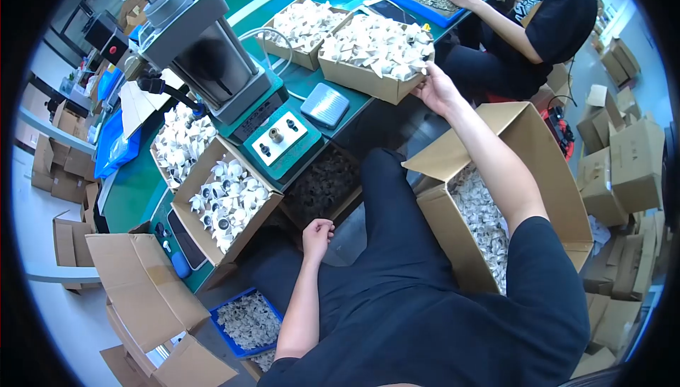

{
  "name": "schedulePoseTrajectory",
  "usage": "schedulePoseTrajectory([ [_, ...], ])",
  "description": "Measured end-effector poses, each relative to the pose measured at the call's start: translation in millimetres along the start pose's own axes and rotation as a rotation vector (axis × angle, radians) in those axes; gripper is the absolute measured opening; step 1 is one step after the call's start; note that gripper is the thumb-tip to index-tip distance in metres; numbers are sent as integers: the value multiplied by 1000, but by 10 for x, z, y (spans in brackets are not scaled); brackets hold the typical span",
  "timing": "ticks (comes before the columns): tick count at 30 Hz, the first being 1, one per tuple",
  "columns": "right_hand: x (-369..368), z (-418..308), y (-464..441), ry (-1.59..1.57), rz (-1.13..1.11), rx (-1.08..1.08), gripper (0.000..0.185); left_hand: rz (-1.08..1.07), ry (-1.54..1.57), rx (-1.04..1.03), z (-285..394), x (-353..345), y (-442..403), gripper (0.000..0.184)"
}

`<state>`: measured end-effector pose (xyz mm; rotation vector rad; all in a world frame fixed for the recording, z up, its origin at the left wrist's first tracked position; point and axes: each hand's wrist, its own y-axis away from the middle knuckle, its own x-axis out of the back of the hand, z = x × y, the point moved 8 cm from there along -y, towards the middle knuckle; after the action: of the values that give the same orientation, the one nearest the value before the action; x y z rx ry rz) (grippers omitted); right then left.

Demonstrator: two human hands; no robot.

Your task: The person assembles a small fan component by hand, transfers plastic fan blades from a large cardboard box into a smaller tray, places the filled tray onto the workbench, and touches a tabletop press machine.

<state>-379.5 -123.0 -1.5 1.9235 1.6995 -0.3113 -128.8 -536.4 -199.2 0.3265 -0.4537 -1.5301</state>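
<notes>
My right hand [438, 90] grips the near right corner of an open cardboard box [368, 83] heaped with small white plastic parts [382, 43]. The thumb is at the box's rim, and the fingers are partly hidden. Above my lap, my left hand [318, 237] has its fingers curled closed, and nothing shows in it. To its left, a second cardboard box [265, 208] at the table edge holds white parts with dark round openings [225, 203]. A bench press [212, 54] stands between the boxes, with a white plate [280, 137] on its green base.
A grey pedal-shaped box [325, 105] sits beside the press. By my right leg, a deep carton [460, 238] holds many white parts. A blue tray [244, 350] of small parts lies at lower left. A co-worker [559, 25] sits at upper right by another blue tray [404, 6].
</notes>
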Motion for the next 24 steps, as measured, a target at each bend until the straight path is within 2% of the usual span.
schedulePoseTrajectory([
  [10,-170,78,68,81,219,-66,35,-228,-69,-112,-77,-711,-109,14],
  [13,-56,20,31,33,421,103,34,-269,-119,-59,-169,-746,-100,13],
  [14,-59,56,-32,33,426,105,34,-274,-120,-59,-169,-749,-108,13],
  [17,-78,126,-122,-365,449,285,35,-275,-126,-56,-167,-720,-97,13],
  [18,-98,142,-107,-367,453,286,35,-277,-129,-55,-148,-723,-85,13],
  [21,-237,58,-89,-595,298,397,41,-266,-108,-39,-77,-734,-67,12],
  [24,-168,-1,-101,-522,432,486,46,-267,-137,-30,-118,-743,-75,12],
])
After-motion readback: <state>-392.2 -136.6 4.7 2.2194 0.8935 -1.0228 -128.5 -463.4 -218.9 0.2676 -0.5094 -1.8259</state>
